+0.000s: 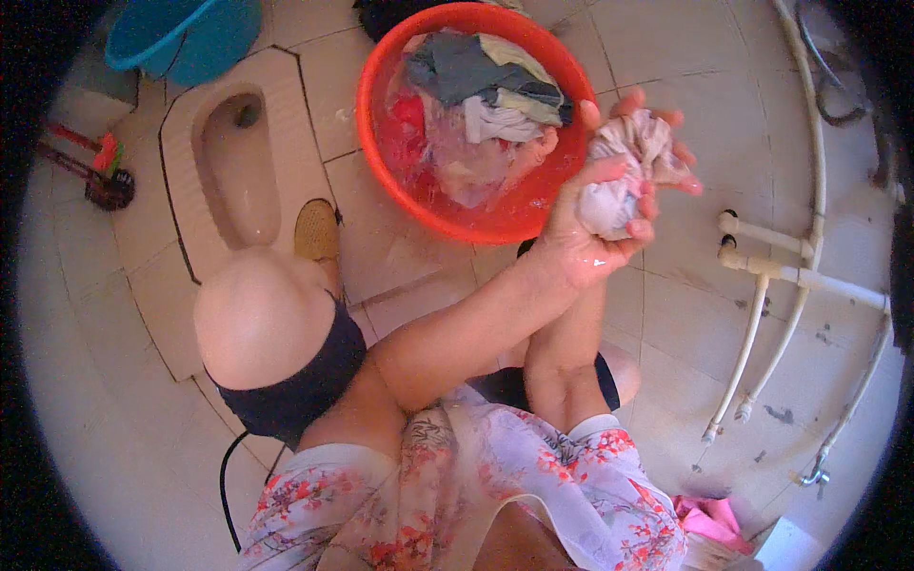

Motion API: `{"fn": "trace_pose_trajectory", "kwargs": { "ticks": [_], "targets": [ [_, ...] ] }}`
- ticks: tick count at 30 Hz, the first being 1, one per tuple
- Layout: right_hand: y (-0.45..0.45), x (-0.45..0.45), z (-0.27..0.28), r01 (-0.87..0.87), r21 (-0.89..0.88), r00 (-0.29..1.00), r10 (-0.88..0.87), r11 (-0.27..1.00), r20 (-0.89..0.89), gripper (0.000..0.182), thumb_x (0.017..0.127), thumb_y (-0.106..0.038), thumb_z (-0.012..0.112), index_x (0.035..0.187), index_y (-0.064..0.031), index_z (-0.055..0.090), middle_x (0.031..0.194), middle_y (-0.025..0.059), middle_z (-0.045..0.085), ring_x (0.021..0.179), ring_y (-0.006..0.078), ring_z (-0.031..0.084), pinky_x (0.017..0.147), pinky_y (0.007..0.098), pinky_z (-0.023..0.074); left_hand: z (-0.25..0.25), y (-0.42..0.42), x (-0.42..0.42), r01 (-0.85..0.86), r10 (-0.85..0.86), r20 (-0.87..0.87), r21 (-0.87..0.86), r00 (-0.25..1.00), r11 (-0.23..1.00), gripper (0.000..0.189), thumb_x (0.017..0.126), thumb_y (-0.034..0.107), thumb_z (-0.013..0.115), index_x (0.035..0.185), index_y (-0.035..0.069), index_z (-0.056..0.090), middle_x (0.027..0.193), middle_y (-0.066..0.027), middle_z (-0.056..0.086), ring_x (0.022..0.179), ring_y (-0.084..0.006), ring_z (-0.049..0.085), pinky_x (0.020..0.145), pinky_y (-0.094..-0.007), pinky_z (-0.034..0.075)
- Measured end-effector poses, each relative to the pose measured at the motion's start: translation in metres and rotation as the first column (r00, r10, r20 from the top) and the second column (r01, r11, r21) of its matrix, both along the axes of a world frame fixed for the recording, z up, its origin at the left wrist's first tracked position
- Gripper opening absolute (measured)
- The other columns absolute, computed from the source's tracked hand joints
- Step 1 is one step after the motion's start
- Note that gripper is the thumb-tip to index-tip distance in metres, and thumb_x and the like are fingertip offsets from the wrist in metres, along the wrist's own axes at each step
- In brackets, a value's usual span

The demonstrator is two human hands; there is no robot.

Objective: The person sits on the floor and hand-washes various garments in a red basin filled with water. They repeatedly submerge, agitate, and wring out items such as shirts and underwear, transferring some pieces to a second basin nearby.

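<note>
A wet, bunched whitish cloth (pixel 614 203) is held between both hands, just past the right rim of a red plastic basin (pixel 446 227). My left hand (pixel 596 232) has its fingers curled round the lower part of the cloth. Behind and above it, my right hand (pixel 675 146) cups the upper folds with its fingers spread; its palm is largely hidden. Wet clothes lie in the basin, among them a dark grey garment (pixel 453 68), a white one (pixel 500 120) and a red one (pixel 407 128), with water around them.
A squat toilet (pixel 239 171) is set in the tiled floor at left, with a blue-green tub (pixel 153 43) beyond it. A brush (pixel 111 189) is at far left. White pipes (pixel 807 271) run along the right wall. Pink cloth (pixel 710 521) lies at lower right.
</note>
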State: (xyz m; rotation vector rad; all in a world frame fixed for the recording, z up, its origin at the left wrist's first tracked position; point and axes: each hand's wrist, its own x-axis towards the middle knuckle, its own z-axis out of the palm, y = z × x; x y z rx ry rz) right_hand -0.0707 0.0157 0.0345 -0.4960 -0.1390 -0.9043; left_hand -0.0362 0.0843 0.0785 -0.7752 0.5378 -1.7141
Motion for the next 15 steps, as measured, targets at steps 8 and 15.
{"fn": "trace_pose_trajectory", "kwargs": {
  "ticks": [8,15],
  "targets": [
    [-0.032,-0.015,0.035,-0.097,-0.086,0.812,0.029,0.992,-0.583,0.03,0.083,-0.034,0.052,0.069,-0.0084,0.045,0.073,0.0037,0.043,0.065,0.0165,0.043,0.058,0.0307,0.0403,-0.043,-0.012,-0.001,0.078,-0.036,0.344,-0.109,0.938,0.991,0.023,0.079,0.022,0.06,0.093,0.008,0.05,0.075,-0.0056,0.053,0.058,-0.0153,0.052,0.04,-0.0231,0.036],
    [-0.058,-0.012,0.005,-0.544,-0.412,-0.076,-0.532,0.731,-0.843,0.022,0.08,-0.022,0.054,0.076,-0.0012,0.058,0.072,0.001,0.055,0.066,0.0112,0.049,0.058,0.0269,0.0408,-0.101,-0.026,-0.022,-0.142,-0.126,0.854,0.226,0.505,0.964,0.014,0.077,0.024,0.058,0.075,0.013,0.05,0.06,0.0009,0.049,0.046,-0.0113,0.047,0.035,-0.0235,0.03]
  ]
}}
